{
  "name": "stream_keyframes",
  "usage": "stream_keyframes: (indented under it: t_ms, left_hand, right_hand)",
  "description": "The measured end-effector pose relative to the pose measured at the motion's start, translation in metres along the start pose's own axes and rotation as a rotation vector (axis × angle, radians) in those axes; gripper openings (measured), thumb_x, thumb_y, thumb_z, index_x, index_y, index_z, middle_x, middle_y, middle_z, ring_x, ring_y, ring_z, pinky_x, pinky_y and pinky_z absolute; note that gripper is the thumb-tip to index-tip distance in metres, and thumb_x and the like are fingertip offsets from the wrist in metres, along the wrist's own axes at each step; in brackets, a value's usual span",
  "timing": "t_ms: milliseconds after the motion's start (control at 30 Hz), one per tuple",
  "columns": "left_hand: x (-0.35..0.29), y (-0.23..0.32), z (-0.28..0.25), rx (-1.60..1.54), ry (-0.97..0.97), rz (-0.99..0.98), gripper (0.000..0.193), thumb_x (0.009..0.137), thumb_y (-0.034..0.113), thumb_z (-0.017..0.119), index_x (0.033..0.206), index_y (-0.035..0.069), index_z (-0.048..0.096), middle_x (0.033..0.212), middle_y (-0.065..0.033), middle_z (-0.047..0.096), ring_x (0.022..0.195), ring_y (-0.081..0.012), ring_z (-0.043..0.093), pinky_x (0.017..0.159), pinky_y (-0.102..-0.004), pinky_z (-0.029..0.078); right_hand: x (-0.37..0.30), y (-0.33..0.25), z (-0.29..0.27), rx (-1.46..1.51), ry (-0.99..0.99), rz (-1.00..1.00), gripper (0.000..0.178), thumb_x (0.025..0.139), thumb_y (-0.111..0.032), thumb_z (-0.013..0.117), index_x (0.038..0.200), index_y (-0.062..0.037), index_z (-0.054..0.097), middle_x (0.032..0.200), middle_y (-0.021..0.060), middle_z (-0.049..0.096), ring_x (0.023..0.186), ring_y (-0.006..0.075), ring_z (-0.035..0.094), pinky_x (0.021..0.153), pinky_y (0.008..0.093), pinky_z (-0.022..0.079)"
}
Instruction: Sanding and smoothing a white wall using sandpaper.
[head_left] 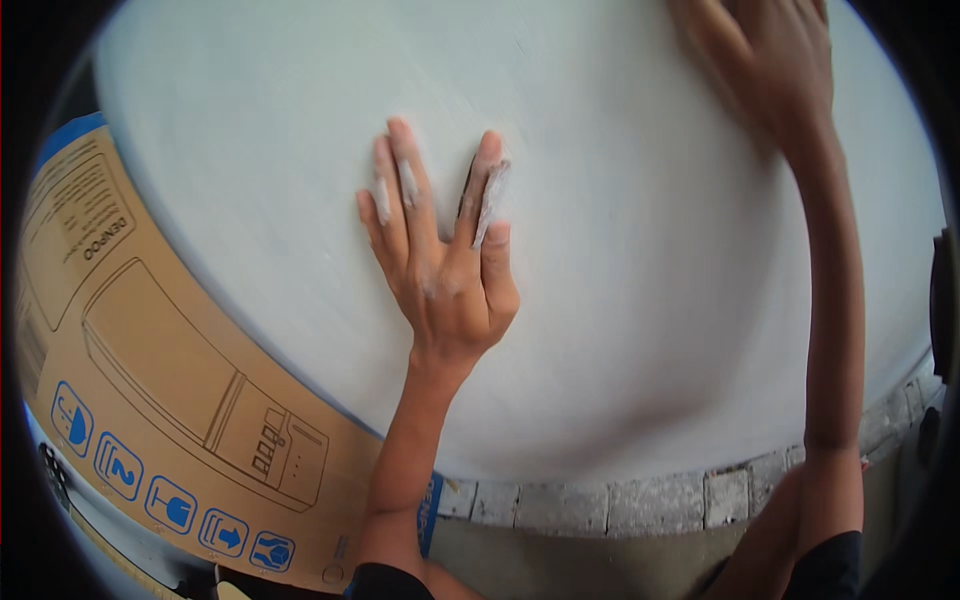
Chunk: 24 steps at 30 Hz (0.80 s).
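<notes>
Spreading flat over the white surface (620, 300), the left hand (450, 290) shows its back to the camera, near the middle of the view. Its index finger stands apart from the other three, and there is a wide gap between them. A thin scrap (492, 200), grey and white with a dark edge, lies along this index finger, above the thumb tip; I cannot tell if the thumb pinches it or if it is only pressed under the finger. White smears (408, 185) are visible on the fingers.

The right hand (775, 50) is at the upper right, over the same surface, and its fingertips are cut by the picture's edge. For this reason I cannot tell how its grip is, nor if it holds something.

To the left, beside the surface, there is a brown cardboard box (160, 340) with blue symbols and a line drawing of an appliance; the left forearm passes in front of its right end. Along the lower border of the surface runs a row of grey blocks (560, 508). Both arms wear dark sleeves (828, 570).
</notes>
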<state>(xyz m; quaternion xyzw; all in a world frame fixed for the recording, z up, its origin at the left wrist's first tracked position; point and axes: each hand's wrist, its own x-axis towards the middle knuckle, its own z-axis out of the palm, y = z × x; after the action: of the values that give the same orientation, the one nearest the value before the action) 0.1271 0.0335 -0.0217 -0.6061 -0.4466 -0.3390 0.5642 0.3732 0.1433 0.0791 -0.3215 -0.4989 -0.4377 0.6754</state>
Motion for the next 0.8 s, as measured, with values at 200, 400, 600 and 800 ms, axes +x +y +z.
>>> stream_keyframes:
  t_ms: [200,400,600,800]
  left_hand:
    - [0.011,-0.026,-0.018,-0.060,0.093,-0.208,0.052,0.109,0.033,0.030,0.149,0.009,0.054,0.164,-0.0299,0.024,0.153,-0.0469,0.020,0.121,-0.0632,0.009]
    - [0.000,0.006,-0.009,-0.087,0.006,0.017,0.046,0.109,0.038,0.034,0.150,0.029,0.054,0.163,-0.0245,0.030,0.153,-0.0399,0.026,0.121,-0.0640,0.012]
    - [0.003,-0.068,-0.017,-0.058,0.095,-0.261,0.049,0.109,0.032,0.032,0.152,0.017,0.051,0.166,-0.0248,0.024,0.154,-0.0423,0.021,0.121,-0.0656,0.010]
    - [0.010,-0.056,-0.021,-0.031,0.136,-0.273,0.049,0.110,0.034,0.032,0.151,0.017,0.052,0.166,-0.0262,0.022,0.154,-0.0421,0.019,0.121,-0.0660,0.010]
  right_hand:
    - [-0.001,-0.002,-0.015,0.130,-0.151,-0.025,0.069,0.095,-0.047,0.051,0.155,-0.0120,0.042,0.166,0.0221,0.025,0.155,0.0405,0.016,0.124,0.0607,0.009]
    - [-0.016,-0.013,-0.023,0.113,-0.117,-0.227,0.071,0.096,-0.059,0.052,0.155,-0.0200,0.043,0.160,0.0199,0.039,0.152,0.0371,0.029,0.125,0.0545,0.017]
    - [-0.017,-0.013,-0.030,0.227,-0.273,-0.268,0.073,0.095,-0.055,0.056,0.159,-0.0265,0.036,0.169,0.0132,0.022,0.157,0.0345,0.013,0.126,0.0564,0.008]
    - [0.015,0.027,-0.024,0.227,-0.196,-0.167,0.066,0.094,-0.056,0.058,0.154,-0.0339,0.044,0.167,0.0053,0.030,0.156,0.0272,0.021,0.127,0.0571,0.011]
